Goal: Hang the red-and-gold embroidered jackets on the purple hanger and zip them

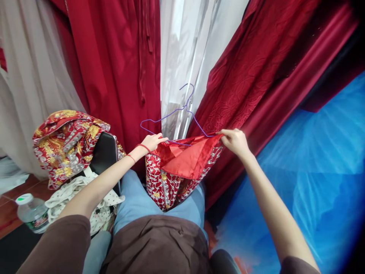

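A red embroidered skirt-like garment (162, 182), with silver and gold patterns and a plain red lining, hangs between my hands above my knees. My left hand (155, 142) is closed on its upper left edge, a red string round the wrist. At the upper right edge, my right hand (234, 140) pinches the cloth near the end of a purple wire hanger (171, 113). The hanger's hook points up and away from me. Its lower bar passes by my left fingers and partly into the garment's opening; whether the fingers also grip the wire I cannot tell.
Another red and gold embroidered garment (68, 144) drapes over a black chair back (105, 152) at the left. Beside it are a white dotted cloth bag (74, 194) and a clear bottle (32, 213). Red gowns (114, 57) hang ahead; a blue tulle gown (313, 182) spreads at right.
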A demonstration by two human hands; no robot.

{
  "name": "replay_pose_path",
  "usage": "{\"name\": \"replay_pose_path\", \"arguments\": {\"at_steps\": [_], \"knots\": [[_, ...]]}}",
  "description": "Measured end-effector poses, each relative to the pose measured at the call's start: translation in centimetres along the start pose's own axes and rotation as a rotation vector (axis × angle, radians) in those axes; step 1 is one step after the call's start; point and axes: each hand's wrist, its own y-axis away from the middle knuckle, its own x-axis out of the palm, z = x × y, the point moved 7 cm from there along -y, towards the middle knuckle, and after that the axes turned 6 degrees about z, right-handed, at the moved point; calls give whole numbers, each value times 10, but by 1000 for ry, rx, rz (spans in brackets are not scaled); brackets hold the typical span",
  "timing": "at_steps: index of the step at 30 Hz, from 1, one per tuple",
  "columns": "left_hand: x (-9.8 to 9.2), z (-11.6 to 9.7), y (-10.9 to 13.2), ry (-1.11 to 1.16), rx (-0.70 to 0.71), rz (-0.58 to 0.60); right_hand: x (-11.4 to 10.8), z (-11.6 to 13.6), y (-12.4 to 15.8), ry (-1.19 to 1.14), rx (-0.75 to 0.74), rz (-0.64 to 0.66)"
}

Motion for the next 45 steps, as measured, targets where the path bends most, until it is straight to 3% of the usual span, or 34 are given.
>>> {"name": "replay_pose_path", "arguments": {"at_steps": [5, 9, 14, 18, 21, 23, 25, 28, 32, 34, 36, 40, 42, 45], "knots": [[-1, -20, 4, 38, -21, 7, -1, 23, -36, -31, 59, -77], [5, -16, 9, 82, -99, 0, 28, 38, -54, -183, 106, 0], [2, -10, 10, 142, -95, -35, 60, 46, -66, -219, 321, 50], [-15, -6, 22, 273, -77, -214, 62, 53, -63, -236, 357, -31], [-32, 5, 45, 355, -58, -417, 61, 58, -61, -95, 306, 30], [-40, 23, 61, 402, -126, -539, 61, 60, -60, 0, 290, 71], [-47, 46, 71, 439, -262, -589, 60, 62, -61, 52, 296, 76], [-55, 66, 73, 387, -467, -499, 62, 65, -62, 83, 309, 61], [-64, 60, 71, 185, -566, -360, 66, 68, -61, 86, 336, 27], [-57, 58, 76, 122, -586, -333, 66, 68, -60, 86, 341, 19], [-36, 68, 81, 160, -645, -221, 67, 69, -60, 85, 335, 30], [10, 93, 88, 581, -627, 59, 66, 70, -62, 83, 332, 82], [13, 98, 90, 892, -550, 109, 65, 70, -62, 81, 335, 101], [2, 99, 95, 1276, -486, 237, 62, 71, -62, 72, 335, 98]]}}
